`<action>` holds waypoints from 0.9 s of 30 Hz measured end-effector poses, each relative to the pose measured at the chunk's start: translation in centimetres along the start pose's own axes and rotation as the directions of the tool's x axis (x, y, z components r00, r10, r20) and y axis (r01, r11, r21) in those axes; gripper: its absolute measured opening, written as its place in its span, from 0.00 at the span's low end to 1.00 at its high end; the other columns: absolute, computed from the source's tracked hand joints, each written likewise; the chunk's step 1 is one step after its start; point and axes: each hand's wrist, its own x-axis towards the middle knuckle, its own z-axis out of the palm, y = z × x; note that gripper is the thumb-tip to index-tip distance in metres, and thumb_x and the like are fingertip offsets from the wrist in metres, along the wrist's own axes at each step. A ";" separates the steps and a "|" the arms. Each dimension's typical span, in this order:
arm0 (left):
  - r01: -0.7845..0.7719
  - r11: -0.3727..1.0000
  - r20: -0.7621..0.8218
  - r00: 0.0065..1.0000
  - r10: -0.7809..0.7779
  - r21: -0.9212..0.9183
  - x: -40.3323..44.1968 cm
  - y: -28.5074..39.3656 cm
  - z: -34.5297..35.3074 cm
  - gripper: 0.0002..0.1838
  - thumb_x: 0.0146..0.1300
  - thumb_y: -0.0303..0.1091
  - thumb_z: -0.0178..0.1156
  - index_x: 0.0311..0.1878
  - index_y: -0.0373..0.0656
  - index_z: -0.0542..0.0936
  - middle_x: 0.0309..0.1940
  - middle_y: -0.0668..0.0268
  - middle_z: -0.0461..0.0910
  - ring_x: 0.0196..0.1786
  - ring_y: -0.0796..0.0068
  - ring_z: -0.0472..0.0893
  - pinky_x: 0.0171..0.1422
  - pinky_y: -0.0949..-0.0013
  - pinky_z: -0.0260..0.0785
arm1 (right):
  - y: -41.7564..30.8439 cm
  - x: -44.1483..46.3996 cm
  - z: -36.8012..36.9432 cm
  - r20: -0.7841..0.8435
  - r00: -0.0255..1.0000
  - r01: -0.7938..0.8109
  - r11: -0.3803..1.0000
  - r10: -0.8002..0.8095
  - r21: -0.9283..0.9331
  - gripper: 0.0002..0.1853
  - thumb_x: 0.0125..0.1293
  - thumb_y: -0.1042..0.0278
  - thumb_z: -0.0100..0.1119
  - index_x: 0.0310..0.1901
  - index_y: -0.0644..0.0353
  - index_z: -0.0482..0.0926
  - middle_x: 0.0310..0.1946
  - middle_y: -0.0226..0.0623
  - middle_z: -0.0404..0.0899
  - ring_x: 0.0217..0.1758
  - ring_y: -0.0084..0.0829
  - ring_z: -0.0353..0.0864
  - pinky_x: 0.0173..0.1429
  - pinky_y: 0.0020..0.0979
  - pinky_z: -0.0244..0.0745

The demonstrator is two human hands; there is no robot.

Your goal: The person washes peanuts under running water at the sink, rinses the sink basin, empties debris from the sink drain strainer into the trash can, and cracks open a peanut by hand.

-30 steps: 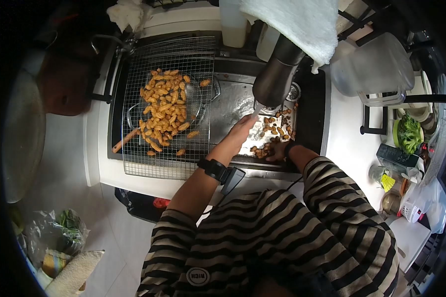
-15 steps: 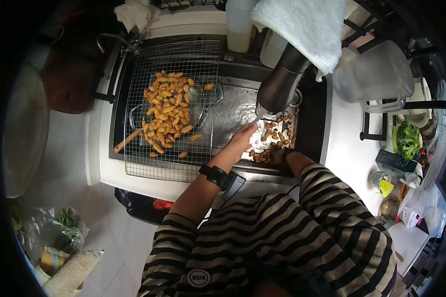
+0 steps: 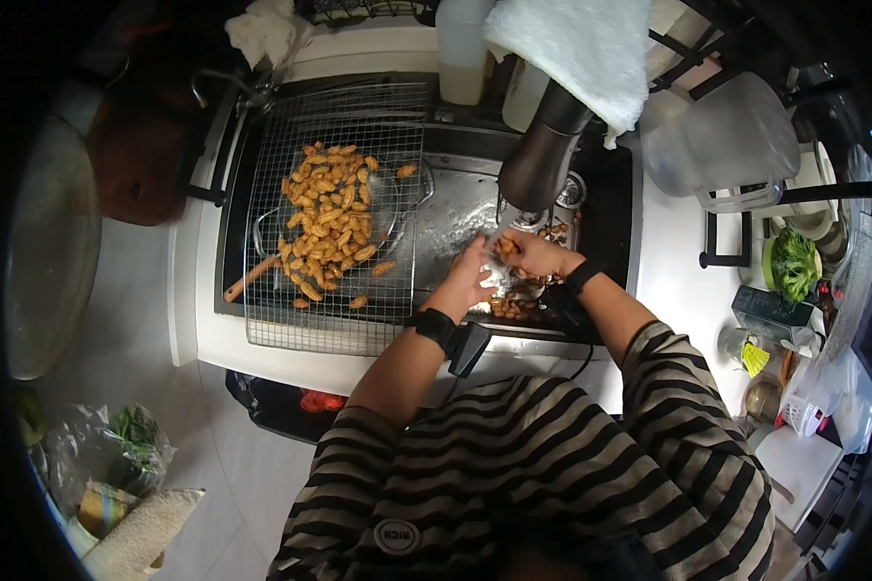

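Note:
My right hand is raised under the stream from the dark faucet, its fingers closed around some wet brown peanuts. Just left of it, my left hand is held open with its fingers apart, beside the running water. Beneath both hands, more unshelled peanuts lie in the wet metal sink. A pile of lighter, rinsed-looking peanuts rests on a wire mesh rack laid across the sink's left side.
A wooden handle shows under the rack. Behind the sink stand plastic bottles, and a white towel hangs over the faucet. To the right are a clear plastic container and leafy greens. A black bag sits below the counter.
My right hand has come up from the sink's near right corner to the water stream, with peanuts in its fingers. My left hand has shifted slightly down and left.

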 end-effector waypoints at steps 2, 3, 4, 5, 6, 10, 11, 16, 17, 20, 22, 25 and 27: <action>0.124 0.980 0.135 0.986 -0.103 -0.158 -0.3 0.9 1.0 0.37 0.59 0.64 0.44 0.63 0.47 0.59 0.64 0.57 0.53 0.65 0.54 0.57 0.62 0.41 0.52 | -1.8 0.1 1.1 -0.156 0.975 0.160 0.987 -0.159 -0.002 0.16 0.60 0.65 0.53 0.50 0.56 0.68 0.31 0.38 0.73 0.32 0.31 0.74 0.31 0.34 0.72; 0.159 0.955 0.241 0.966 -0.097 -0.251 0.1 1.0 1.1 0.38 0.58 0.67 0.39 0.63 0.47 0.59 0.62 0.55 0.56 0.63 0.52 0.61 0.61 0.39 0.53 | -1.1 1.0 1.9 -0.269 0.917 0.290 0.955 -0.294 -0.059 0.18 0.60 0.63 0.52 0.51 0.56 0.67 0.33 0.41 0.73 0.33 0.33 0.75 0.32 0.36 0.72; 0.154 0.917 0.373 0.928 -0.006 -0.367 1.0 0.9 0.7 0.35 0.60 0.63 0.40 0.60 0.46 0.62 0.58 0.55 0.64 0.60 0.52 0.64 0.60 0.41 0.56 | -1.9 1.3 2.8 -0.369 0.828 0.405 0.905 -0.423 -0.130 0.19 0.61 0.61 0.52 0.52 0.56 0.67 0.34 0.43 0.74 0.35 0.36 0.76 0.33 0.38 0.73; 0.091 0.888 0.443 0.887 0.133 -0.450 2.2 1.0 0.8 0.33 0.61 0.62 0.40 0.59 0.46 0.64 0.55 0.55 0.67 0.59 0.52 0.65 0.60 0.42 0.58 | -2.6 1.3 4.2 -0.549 0.798 0.261 0.964 -0.248 -0.055 0.21 0.60 0.48 0.52 0.41 0.60 0.77 0.42 0.56 0.76 0.52 0.45 0.72 0.63 0.42 0.56; 0.040 0.843 0.493 0.826 0.274 -0.536 3.2 1.2 1.0 0.31 0.62 0.60 0.40 0.58 0.45 0.66 0.53 0.56 0.69 0.58 0.53 0.66 0.59 0.44 0.59 | -4.2 0.2 4.8 -0.574 0.763 0.211 0.954 -0.298 -0.213 0.20 0.60 0.50 0.51 0.44 0.59 0.75 0.41 0.54 0.75 0.49 0.45 0.73 0.57 0.42 0.60; -0.095 0.810 0.460 0.782 0.421 -0.579 -0.6 2.5 2.1 0.25 0.65 0.54 0.39 0.48 0.43 0.73 0.53 0.57 0.72 0.55 0.53 0.71 0.63 0.56 0.58 | -8.4 -2.6 5.9 -0.572 0.639 0.017 0.753 -0.515 -0.658 0.21 0.60 0.59 0.50 0.53 0.59 0.67 0.39 0.49 0.73 0.37 0.46 0.76 0.39 0.42 0.73; -0.161 0.808 0.436 0.774 0.459 -0.566 -0.7 2.6 2.1 0.27 0.66 0.51 0.38 0.55 0.38 0.68 0.50 0.56 0.73 0.57 0.54 0.68 0.60 0.47 0.61 | -8.0 -2.2 6.0 -0.557 0.603 0.030 0.714 -0.571 -0.700 0.19 0.60 0.61 0.50 0.51 0.60 0.68 0.38 0.48 0.73 0.35 0.46 0.77 0.40 0.41 0.72; -0.078 0.810 0.407 0.834 0.372 -0.582 -0.3 2.2 1.8 0.21 0.65 0.48 0.43 0.47 0.42 0.73 0.49 0.59 0.74 0.55 0.55 0.71 0.61 0.57 0.61 | -8.4 -2.8 4.1 -0.465 0.733 0.074 0.738 -0.496 -0.670 0.15 0.57 0.66 0.50 0.44 0.65 0.72 0.35 0.55 0.75 0.35 0.52 0.76 0.39 0.43 0.72; -0.002 0.795 0.425 0.844 0.327 -0.607 1.2 1.9 1.3 0.19 0.65 0.47 0.45 0.47 0.42 0.73 0.48 0.59 0.74 0.55 0.56 0.71 0.60 0.57 0.63 | -9.1 -3.4 3.0 -0.456 0.783 0.058 0.780 -0.422 -0.623 0.14 0.57 0.66 0.49 0.41 0.65 0.73 0.35 0.55 0.74 0.36 0.52 0.75 0.40 0.44 0.72; 0.017 0.789 0.441 0.836 0.325 -0.615 1.1 1.9 1.2 0.15 0.64 0.41 0.47 0.46 0.42 0.74 0.47 0.58 0.74 0.54 0.57 0.72 0.53 0.61 0.70 | -8.2 -3.5 -1.2 -0.595 0.770 0.015 0.940 -0.228 -0.340 0.10 0.56 0.69 0.48 0.36 0.65 0.75 0.29 0.51 0.77 0.33 0.48 0.78 0.39 0.43 0.72; 0.129 0.784 0.505 0.825 0.255 -0.608 1.3 2.1 0.7 0.10 0.62 0.33 0.52 0.44 0.41 0.74 0.48 0.57 0.73 0.47 0.60 0.74 0.41 0.72 0.73 | -4.1 -2.1 -5.2 -0.721 0.686 0.010 0.992 -0.101 -0.129 0.11 0.59 0.70 0.45 0.40 0.63 0.75 0.30 0.47 0.79 0.31 0.38 0.82 0.38 0.38 0.73; 0.146 0.801 0.452 0.876 0.168 -0.581 0.7 2.5 0.8 0.10 0.59 0.29 0.56 0.44 0.40 0.73 0.46 0.55 0.71 0.38 0.68 0.73 0.32 0.79 0.70 | 4.7 1.1 -9.5 -0.775 0.629 -0.204 0.948 -0.064 -0.244 0.12 0.54 0.67 0.49 0.37 0.63 0.78 0.36 0.54 0.77 0.43 0.52 0.75 0.44 0.43 0.71; 0.184 0.798 0.489 0.859 0.153 -0.574 0.8 2.8 0.7 0.10 0.60 0.28 0.55 0.45 0.40 0.72 0.46 0.55 0.71 0.38 0.69 0.73 0.31 0.80 0.69 | 9.9 2.9 -10.2 -0.554 0.815 -0.304 0.687 -0.171 -0.660 0.13 0.55 0.67 0.50 0.39 0.64 0.77 0.36 0.52 0.77 0.39 0.46 0.77 0.42 0.39 0.73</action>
